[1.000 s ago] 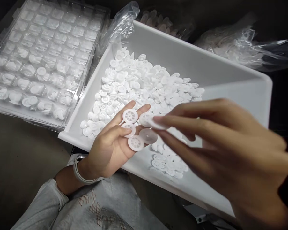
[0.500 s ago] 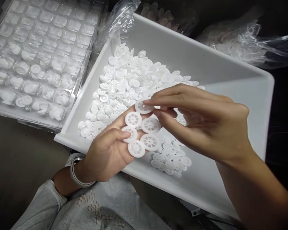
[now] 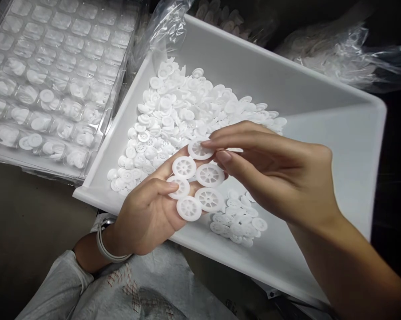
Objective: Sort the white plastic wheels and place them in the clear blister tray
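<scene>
My left hand is palm up, with several white plastic spoked wheels spread over its palm and fingers. Its thumb presses on one of them at the left. Over the uppermost wheel my right hand reaches in from the right, a fingertip on the wheel's face and the thumb close to its edge. Another white disc shows edge-on between the right thumb and fingers. Below the hands lies a big heap of similar small white wheels, and a smaller pile sits nearer me.
A large white plastic bin holds both piles. Left of it are stacked clear blister trays, some pockets containing white parts. Clear plastic bags with pale parts lie behind the bin, and another clear bag hangs over its far left corner.
The right hand has shifted slightly and turned, so a white disc edge now shows between its thumb and fingers. The left hand and its wheels stay almost in place.
</scene>
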A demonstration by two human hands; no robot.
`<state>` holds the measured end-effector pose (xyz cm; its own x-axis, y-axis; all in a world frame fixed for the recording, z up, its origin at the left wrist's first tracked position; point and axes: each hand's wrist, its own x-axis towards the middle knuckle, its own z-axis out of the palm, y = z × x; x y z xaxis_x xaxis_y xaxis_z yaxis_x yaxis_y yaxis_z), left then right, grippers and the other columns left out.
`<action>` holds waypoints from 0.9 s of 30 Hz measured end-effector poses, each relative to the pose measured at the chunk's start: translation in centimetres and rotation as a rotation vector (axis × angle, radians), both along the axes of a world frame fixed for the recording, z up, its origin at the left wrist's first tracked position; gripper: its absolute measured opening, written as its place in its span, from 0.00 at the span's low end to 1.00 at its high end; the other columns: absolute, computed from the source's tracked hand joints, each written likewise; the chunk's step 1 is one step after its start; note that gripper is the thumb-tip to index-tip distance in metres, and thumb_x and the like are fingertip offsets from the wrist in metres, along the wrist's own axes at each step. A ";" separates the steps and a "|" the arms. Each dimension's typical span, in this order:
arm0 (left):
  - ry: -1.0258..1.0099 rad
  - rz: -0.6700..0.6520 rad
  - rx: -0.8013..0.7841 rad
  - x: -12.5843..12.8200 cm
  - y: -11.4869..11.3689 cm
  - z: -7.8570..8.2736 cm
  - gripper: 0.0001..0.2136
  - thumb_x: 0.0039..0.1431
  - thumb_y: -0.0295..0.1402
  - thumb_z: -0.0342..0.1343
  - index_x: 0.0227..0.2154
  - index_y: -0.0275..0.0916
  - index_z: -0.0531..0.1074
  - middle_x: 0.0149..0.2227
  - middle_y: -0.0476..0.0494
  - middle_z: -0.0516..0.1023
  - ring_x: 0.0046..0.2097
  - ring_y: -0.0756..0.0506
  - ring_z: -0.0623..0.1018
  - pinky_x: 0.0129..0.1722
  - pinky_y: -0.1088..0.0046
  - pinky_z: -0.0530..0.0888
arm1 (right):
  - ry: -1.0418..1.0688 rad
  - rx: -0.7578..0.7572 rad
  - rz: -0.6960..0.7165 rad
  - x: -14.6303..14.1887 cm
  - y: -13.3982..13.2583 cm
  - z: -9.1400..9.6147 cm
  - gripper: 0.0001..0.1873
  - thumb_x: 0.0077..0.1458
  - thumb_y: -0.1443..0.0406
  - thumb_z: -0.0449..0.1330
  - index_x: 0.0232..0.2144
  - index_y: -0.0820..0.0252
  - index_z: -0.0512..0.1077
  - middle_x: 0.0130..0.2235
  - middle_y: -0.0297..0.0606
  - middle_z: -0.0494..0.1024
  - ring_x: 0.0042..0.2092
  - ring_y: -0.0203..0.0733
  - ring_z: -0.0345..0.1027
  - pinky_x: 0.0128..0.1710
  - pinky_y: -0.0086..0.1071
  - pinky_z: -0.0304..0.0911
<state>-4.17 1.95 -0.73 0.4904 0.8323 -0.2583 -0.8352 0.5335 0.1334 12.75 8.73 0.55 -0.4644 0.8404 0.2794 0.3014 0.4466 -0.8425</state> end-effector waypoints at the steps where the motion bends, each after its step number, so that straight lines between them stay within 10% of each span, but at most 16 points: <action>1: 0.002 -0.002 -0.001 0.0 0.0 0.0 0.24 0.62 0.24 0.44 0.61 0.41 0.64 0.61 0.43 0.71 0.66 0.37 0.65 0.64 0.55 0.66 | 0.023 -0.041 -0.011 -0.1 0.0 -0.1 0.17 0.57 0.73 0.60 0.41 0.45 0.80 0.37 0.33 0.79 0.37 0.35 0.73 0.22 0.26 0.65; 27: 0.071 0.038 -0.018 0.1 -0.2 0.2 0.26 0.62 0.27 0.45 0.64 0.42 0.60 0.62 0.47 0.70 0.68 0.37 0.61 0.65 0.53 0.64 | 0.165 -0.265 0.011 -0.2 -0.1 -0.7 0.15 0.54 0.70 0.64 0.43 0.46 0.77 0.42 0.31 0.78 0.42 0.34 0.74 0.35 0.25 0.74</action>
<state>-4.08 1.78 -0.53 0.4383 0.8450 -0.3064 -0.8437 0.5043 0.1838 12.53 8.65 -0.15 -0.4406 0.8891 0.1237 0.1474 0.2076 -0.9670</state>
